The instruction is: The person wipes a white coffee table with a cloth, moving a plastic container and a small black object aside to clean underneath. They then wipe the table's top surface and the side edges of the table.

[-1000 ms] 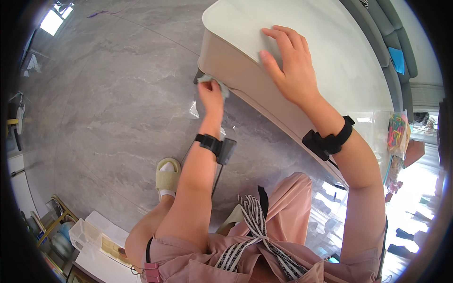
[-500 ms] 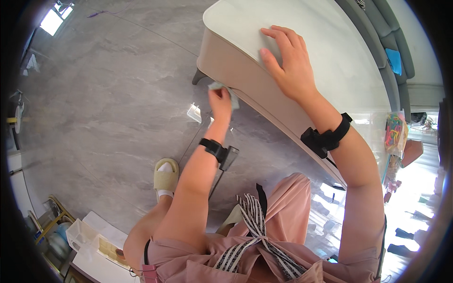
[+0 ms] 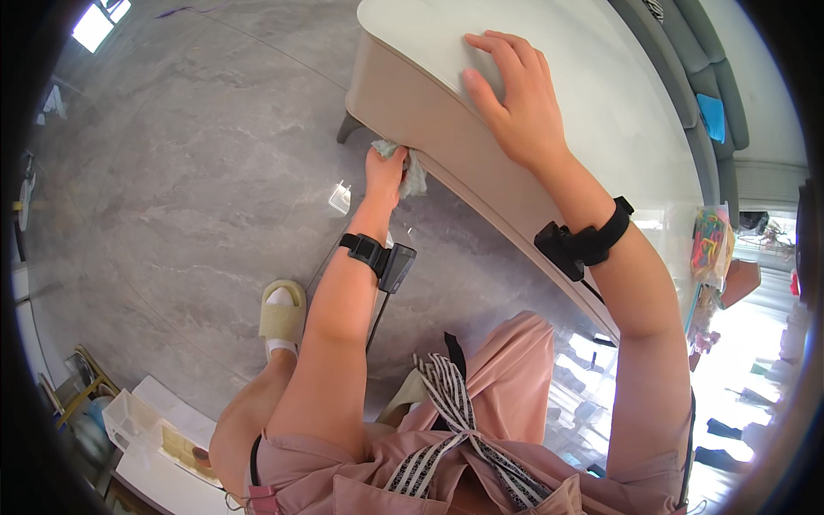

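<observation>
My left hand (image 3: 385, 178) is closed round a crumpled pale green cloth (image 3: 414, 176). It holds the cloth against the lower edge of the beige side panel (image 3: 455, 129) of a low table, not far from a dark table leg (image 3: 348, 129). Part of the cloth hangs out past my fingers. My right hand (image 3: 519, 107) lies on the white tabletop (image 3: 618, 112) close to its front edge, fingers apart and nothing in them. Each of my forearms wears a black strap with a small device.
Grey marbled floor tiles (image 3: 197, 172) spread to the left. A grey sofa (image 3: 687, 60) with a blue cloth (image 3: 711, 118) runs along the far right. A bag of colourful pieces (image 3: 711, 245) sits at the table's right end. At lower left stands a clear plastic bin (image 3: 129, 419).
My left hand and the cloth have shifted slightly left and up along the panel's lower edge, and the wrist has turned. My right hand stays on the tabletop. The whole view has shifted a little.
</observation>
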`<state>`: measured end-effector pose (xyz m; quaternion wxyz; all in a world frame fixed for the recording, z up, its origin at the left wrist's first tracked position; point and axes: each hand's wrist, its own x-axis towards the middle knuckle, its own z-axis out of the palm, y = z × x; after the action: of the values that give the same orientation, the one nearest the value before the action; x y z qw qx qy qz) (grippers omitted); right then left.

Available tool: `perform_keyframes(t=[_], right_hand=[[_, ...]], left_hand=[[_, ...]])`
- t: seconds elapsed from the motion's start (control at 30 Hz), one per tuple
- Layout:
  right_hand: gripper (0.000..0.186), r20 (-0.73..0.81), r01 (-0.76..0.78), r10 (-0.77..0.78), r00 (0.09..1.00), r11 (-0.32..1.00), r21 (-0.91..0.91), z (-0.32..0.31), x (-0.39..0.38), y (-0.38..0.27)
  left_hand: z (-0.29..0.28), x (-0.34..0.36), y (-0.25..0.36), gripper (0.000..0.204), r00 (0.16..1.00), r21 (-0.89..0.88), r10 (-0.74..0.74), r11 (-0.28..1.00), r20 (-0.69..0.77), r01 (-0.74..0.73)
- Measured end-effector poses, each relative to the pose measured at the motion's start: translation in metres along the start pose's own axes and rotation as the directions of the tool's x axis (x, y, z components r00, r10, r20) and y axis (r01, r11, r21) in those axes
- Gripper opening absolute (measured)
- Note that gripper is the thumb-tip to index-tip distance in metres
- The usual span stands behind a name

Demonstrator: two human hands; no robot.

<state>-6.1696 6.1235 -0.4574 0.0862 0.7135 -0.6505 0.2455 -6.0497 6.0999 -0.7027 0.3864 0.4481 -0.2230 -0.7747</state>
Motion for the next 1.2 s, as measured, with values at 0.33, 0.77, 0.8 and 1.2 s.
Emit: perform_keyframes(t=[0.33, 0.77, 0.8, 1.2], right_hand=[[0.039, -0.04, -0.023, 0.024, 0.999, 1.0, 0.006, -0.002, -0.004, 0.003], [0.04, 0.035, 0.0, -0.002, 0.999, 0.999, 0.04, -0.015, 0.0, -0.001], [0.04, 0.024, 0.004, -0.005, 1.0, 0.999, 0.036, -0.014, 0.0, 0.001], [0.039, 0.013, -0.004, 0.003, 1.0, 0.998, 0.069, -0.014, 0.001, -0.001]], left_hand=[[-0.006, 0.005, -0.011, 0.024, 0.975, 0.25, 0.222, 0.943, 0.015, -0.219], [-0.022, -0.025, -0.021, 0.024, 1.0, -0.332, 0.017, 0.943, -0.007, -0.018], [-0.019, -0.021, -0.021, 0.025, 0.999, -0.373, 0.024, 0.928, 0.031, -0.01], [-0.018, -0.019, -0.05, 0.035, 0.983, -0.769, -0.057, 0.616, 0.175, 0.173]])
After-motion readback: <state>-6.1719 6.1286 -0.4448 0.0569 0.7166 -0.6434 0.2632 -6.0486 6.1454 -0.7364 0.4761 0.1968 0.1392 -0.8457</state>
